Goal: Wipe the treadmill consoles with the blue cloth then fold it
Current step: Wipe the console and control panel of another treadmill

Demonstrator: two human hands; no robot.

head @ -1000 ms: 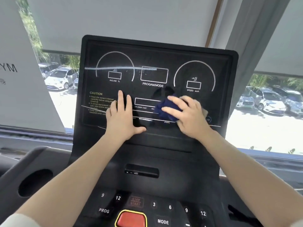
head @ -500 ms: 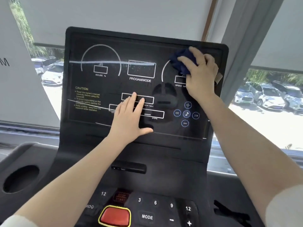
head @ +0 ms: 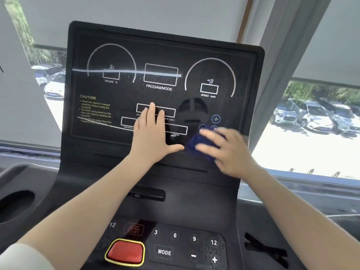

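hands 2 [head: 153,137] [head: 229,151] | blue cloth 1 [head: 196,143] | console 1 [head: 124,53] | red button 1 [head: 125,252] | cup holder 1 [head: 15,205]

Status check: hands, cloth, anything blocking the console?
Left hand flat on console panel. Right hand presses bunched blue cloth at panel's lower right. Nothing in the way.

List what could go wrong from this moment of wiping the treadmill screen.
1. The right hand sweeps the bunched dark blue cloth toward the flat left hand; that covered patch of the black treadmill display panel may get skipped.
2. The pale horizontal streak across the upper dials could be left behind.
3. A low stroke might slip onto the red oval button.
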